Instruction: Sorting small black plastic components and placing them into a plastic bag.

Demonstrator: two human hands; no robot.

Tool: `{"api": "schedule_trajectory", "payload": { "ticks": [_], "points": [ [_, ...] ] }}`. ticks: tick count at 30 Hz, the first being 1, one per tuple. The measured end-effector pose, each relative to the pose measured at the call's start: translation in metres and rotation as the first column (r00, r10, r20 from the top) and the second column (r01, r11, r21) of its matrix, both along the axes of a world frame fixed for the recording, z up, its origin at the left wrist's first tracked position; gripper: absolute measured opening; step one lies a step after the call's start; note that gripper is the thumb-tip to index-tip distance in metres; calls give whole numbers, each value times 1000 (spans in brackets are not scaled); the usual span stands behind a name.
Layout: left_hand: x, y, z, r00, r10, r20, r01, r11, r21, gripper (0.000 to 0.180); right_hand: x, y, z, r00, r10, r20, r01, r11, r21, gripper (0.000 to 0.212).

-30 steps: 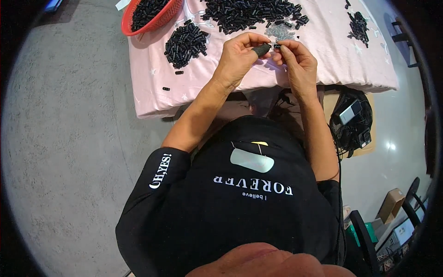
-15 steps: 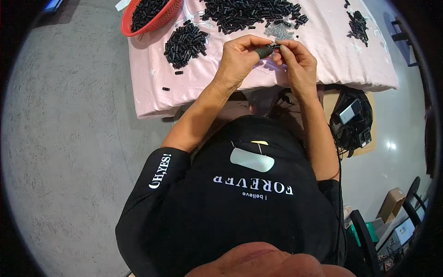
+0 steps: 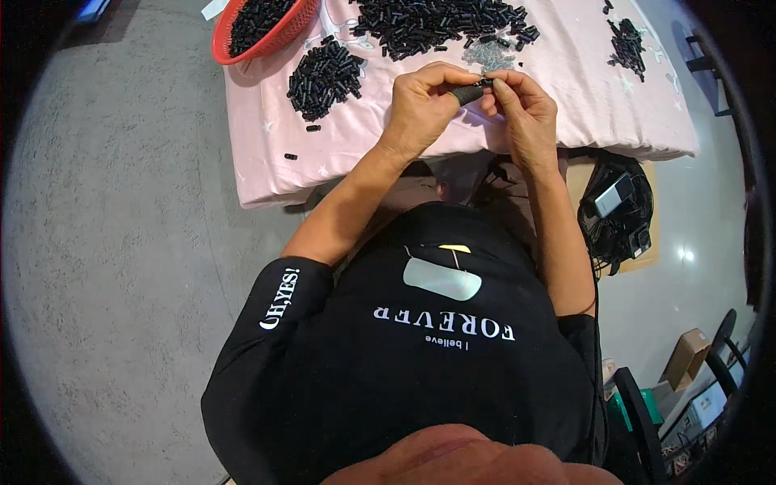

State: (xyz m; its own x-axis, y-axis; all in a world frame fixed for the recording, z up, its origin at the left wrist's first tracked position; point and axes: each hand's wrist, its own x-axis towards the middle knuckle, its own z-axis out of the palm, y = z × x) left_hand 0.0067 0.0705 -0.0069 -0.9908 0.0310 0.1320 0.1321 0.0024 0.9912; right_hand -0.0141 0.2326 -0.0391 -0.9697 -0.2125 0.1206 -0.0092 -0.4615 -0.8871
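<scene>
Over the near edge of the pink-covered table, my left hand (image 3: 422, 107) and my right hand (image 3: 527, 113) meet fingertip to fingertip. Between them they pinch a small black cylindrical piece (image 3: 486, 82), mostly hidden by the fingers. A dark sleeve (image 3: 466, 95) covers the left thumb. Just beyond the fingertips lies a patch of small clear pieces (image 3: 489, 56). Behind it spreads a large heap of short black cylinders (image 3: 428, 24). Left of my left hand is a smaller pile of black cylinders (image 3: 325, 79), with two loose ones nearer me.
A red basket (image 3: 284, 39) full of black pieces stands at the table's far left. A small cluster of black pieces (image 3: 626, 48) lies at the far right of the pink cloth (image 3: 582, 89). Right of my arm, a black bag (image 3: 618, 222) with a white device rests below the table.
Both hands have shifted very slightly to the right, still pinching together. A little more of the black piece shows between the fingertips. The piles look unchanged.
</scene>
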Motion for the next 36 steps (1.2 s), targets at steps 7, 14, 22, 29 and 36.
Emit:
{"api": "schedule_trajectory", "payload": {
  "ticks": [7,14,22,29,36],
  "points": [
    [2,-2,13,985,15,-171,-58,966,-251,23,4,0,3,999,-8,-44,8,1000,-3,16],
    [10,-1,30,948,-19,-316,-150,852,-501,28,7,-4,1,993,-49,-109,52,998,24,16],
    [9,5,28,977,14,-211,-101,906,-410,28,4,-1,-2,999,-35,-11,34,995,-89,16],
    [8,6,28,986,27,-165,-92,913,-397,27,4,-2,0,999,-46,-17,44,993,-105,16],
    [8,3,29,982,41,-184,-121,886,-447,26,4,-3,-1,998,-48,-42,46,998,-42,16]
  ]
}}
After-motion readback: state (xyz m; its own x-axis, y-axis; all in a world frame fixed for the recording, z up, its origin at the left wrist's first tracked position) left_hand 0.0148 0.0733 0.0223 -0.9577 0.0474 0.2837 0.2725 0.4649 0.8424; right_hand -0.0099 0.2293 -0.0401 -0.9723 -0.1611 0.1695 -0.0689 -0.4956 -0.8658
